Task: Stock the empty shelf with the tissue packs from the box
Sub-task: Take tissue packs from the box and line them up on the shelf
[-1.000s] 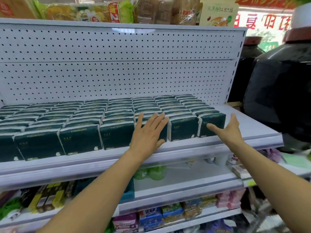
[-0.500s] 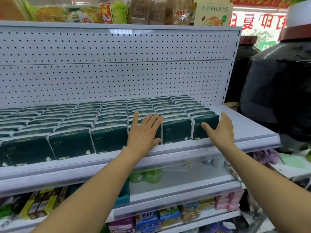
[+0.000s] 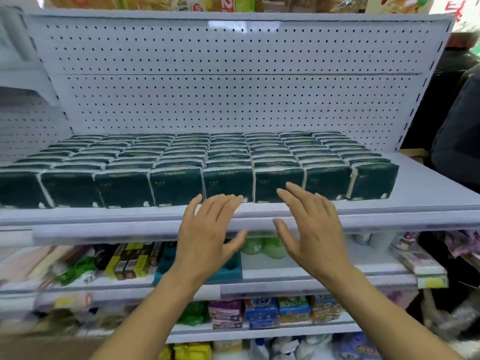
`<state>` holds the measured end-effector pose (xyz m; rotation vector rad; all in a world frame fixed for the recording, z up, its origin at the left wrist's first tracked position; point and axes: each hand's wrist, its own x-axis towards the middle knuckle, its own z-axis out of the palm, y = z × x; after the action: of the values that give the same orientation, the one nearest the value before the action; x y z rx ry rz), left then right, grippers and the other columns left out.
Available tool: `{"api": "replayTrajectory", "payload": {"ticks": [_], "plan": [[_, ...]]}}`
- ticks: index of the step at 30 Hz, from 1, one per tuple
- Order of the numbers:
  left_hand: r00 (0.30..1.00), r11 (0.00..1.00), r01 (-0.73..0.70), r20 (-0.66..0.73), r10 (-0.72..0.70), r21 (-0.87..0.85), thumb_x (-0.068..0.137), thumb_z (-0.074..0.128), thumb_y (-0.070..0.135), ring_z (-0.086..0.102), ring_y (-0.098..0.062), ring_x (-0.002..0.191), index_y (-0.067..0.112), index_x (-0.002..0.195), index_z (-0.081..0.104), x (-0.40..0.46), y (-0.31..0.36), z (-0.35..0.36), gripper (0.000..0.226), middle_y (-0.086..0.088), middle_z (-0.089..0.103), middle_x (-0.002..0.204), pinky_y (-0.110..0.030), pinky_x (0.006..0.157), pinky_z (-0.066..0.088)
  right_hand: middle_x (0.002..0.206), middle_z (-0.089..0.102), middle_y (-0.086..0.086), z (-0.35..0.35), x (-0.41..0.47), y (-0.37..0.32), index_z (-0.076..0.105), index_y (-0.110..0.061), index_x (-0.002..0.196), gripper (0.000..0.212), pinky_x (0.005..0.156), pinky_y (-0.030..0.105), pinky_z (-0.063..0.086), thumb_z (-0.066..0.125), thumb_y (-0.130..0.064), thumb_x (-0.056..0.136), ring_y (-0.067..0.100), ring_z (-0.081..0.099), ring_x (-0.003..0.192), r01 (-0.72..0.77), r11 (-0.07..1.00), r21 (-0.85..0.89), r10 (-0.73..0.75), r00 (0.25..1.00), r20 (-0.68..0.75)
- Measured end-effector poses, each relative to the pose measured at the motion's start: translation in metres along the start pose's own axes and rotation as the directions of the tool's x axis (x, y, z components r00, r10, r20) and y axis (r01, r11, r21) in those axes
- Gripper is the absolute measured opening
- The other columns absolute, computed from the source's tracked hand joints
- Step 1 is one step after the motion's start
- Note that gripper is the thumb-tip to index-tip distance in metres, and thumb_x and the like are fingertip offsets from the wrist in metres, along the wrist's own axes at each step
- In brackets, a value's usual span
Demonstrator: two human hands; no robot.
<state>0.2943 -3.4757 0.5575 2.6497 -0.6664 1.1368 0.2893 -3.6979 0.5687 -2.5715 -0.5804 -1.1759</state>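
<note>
While both hands hover before the shelf [image 3: 428,193], neither one holds anything: the left hand [image 3: 207,229] has its fingers straight and spread, tips near the front lip, and the right hand [image 3: 311,229] is likewise flat and splayed, its fingertips reaching up in front of the face of a front pack. Whether those tips actually touch the pack I cannot tell. The packs [image 3: 197,162] are dark green with white edges, standing upright in tight rows that run from the front edge back to the pegboard [image 3: 233,100]. They fill the shelf from its left edge almost to the right, where a bare strip of white remains at the right end. The front row sits just behind the lip, faces outward and flush with one another. Under this shelf a lower shelf [image 3: 324,271] carries yellow boxes [image 3: 130,261] towards its left, a teal tray [image 3: 233,266] at the middle behind the left wrist, and green bottles [image 3: 262,246] beside it between the two hands. Lower still are mixed coloured packets, blurred. At the right edge of the view stands a large dark jar [image 3: 457,141].
</note>
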Motion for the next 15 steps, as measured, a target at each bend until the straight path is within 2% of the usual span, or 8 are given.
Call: {"api": "replayTrajectory", "payload": {"ticks": [5, 8, 11, 15], "plan": [[0.987, 0.998, 0.043, 0.154, -0.049, 0.041, 0.092, 0.047, 0.054, 0.043, -0.018, 0.138, 0.020, 0.148, 0.039, -0.092, -0.054, -0.043, 0.066, 0.002, 0.046, 0.150, -0.051, 0.114, 0.029, 0.131, 0.059, 0.004, 0.034, -0.012, -0.093, 0.055, -0.015, 0.135, 0.049, 0.095, 0.040, 0.042, 0.049, -0.038, 0.093, 0.023, 0.057, 0.112, 0.127, 0.986, 0.111, -0.140, 0.983, 0.115], [0.958, 0.989, 0.116, 0.252, -0.136, 0.094, 0.091, 0.043, 0.058, 0.034, -0.016, 0.144, 0.024, 0.152, 0.031, -0.153, -0.096, -0.075, 0.071, 0.003, 0.037, 0.156, -0.050, 0.116, 0.021, 0.133, 0.057, 0.004, 0.064, -0.018, -0.165, 0.053, -0.016, 0.137, 0.050, 0.096, 0.040, 0.043, 0.047, -0.040, 0.093, 0.023, 0.054, 0.115, 0.158, 0.972, 0.176, -0.189, 0.966, 0.176], [0.911, 0.967, 0.200, 0.333, -0.243, 0.160, 0.092, 0.042, 0.060, 0.029, -0.015, 0.146, 0.027, 0.154, 0.027, -0.218, -0.151, -0.111, 0.072, 0.005, 0.032, 0.159, -0.050, 0.117, 0.019, 0.137, 0.055, 0.003, 0.100, -0.027, -0.246, 0.052, -0.017, 0.137, 0.051, 0.097, 0.043, 0.046, 0.042, -0.044, 0.095, 0.023, 0.051, 0.121, 0.162, 0.960, 0.226, -0.215, 0.948, 0.233], [0.799, 0.913, 0.314, 0.448, -0.402, 0.259, 0.091, 0.036, 0.064, 0.039, -0.019, 0.141, 0.026, 0.152, 0.029, -0.307, -0.233, -0.152, 0.073, 0.002, 0.040, 0.155, -0.051, 0.117, 0.028, 0.138, 0.054, 0.007, 0.155, -0.046, -0.358, 0.047, -0.016, 0.140, 0.053, 0.092, 0.045, 0.049, 0.048, -0.043, 0.094, 0.028, 0.053, 0.120, 0.134, 0.956, 0.261, -0.215, 0.925, 0.312]]}}
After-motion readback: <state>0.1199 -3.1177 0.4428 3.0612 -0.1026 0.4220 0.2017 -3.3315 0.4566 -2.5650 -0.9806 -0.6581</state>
